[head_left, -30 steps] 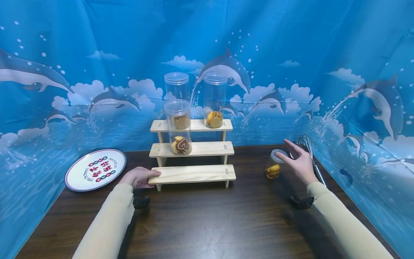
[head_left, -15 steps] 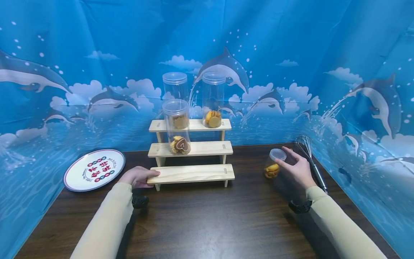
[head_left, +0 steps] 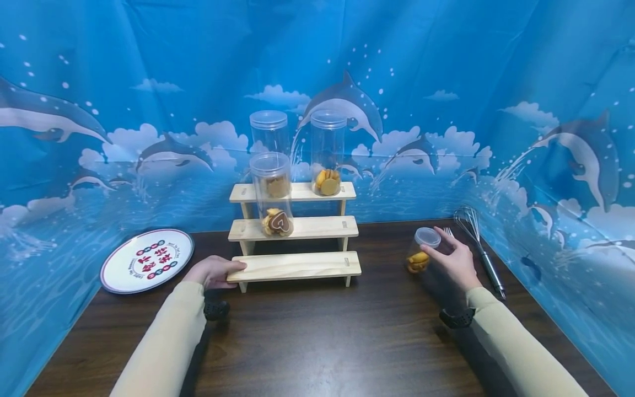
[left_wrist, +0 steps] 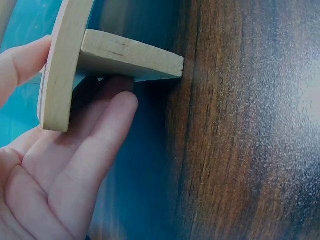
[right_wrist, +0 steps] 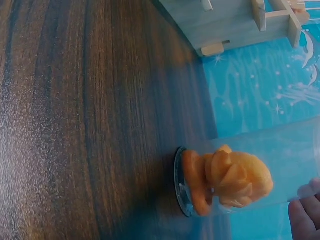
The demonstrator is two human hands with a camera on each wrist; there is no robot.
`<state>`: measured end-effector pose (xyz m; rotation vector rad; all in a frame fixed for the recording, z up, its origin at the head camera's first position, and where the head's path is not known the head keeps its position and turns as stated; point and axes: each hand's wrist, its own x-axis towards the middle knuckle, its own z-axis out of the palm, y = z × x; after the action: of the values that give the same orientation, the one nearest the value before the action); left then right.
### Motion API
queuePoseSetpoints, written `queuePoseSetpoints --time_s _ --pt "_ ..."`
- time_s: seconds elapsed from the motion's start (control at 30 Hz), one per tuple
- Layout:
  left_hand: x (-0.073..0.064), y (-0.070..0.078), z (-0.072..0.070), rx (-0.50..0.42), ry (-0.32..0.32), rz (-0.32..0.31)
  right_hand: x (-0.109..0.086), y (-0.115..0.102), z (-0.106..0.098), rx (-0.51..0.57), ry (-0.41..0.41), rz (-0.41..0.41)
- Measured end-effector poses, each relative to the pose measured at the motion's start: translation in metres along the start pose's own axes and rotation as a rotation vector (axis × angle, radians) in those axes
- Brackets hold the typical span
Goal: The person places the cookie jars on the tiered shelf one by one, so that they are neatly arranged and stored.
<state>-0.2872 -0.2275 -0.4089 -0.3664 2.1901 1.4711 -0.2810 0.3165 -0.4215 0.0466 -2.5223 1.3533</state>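
Note:
My left hand (head_left: 212,271) holds the left end of the lowest step of a three-step wooden display stand (head_left: 297,267). Its thumb lies on top of the board (left_wrist: 60,70), with fingers beneath near a leg. At right, my right hand (head_left: 455,262) grips the top of a clear lidded jar (head_left: 428,237) by the lid, thumb and forefinger on either side. Yellow-brown cookies (right_wrist: 227,177) fill the jar's bottom; it stands upright on the table. Only fingertips (right_wrist: 303,215) of that hand show in the right wrist view.
Two tall jars (head_left: 269,132) (head_left: 328,140) with cookies stand on the top step, another jar (head_left: 272,187) on the middle step. A white plate (head_left: 147,261) lies left. Right of the jar lie a whisk (head_left: 483,248) and a fork (head_left: 448,231). A dolphin-print cloth (head_left: 317,66) hangs behind.
My right hand has come down and closed in on the jar's lid, its forefinger drawing nearer the far side. My left hand keeps its hold on the stand.

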Motion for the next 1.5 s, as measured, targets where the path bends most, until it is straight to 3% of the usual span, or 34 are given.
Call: queuePoseSetpoints --time_s 0.23,0.7,1.5 --pt "0.001 0.000 0.001 0.000 -0.003 -0.009 -0.001 0.001 0.001 0.057 0.023 0.023" --pt "0.000 0.001 0.000 0.000 -0.010 -0.011 0.001 0.003 0.002 0.062 0.044 0.035" --pt "-0.001 0.000 -0.002 0.002 -0.004 -0.005 0.015 -0.034 -0.001 0.139 0.035 -0.033"
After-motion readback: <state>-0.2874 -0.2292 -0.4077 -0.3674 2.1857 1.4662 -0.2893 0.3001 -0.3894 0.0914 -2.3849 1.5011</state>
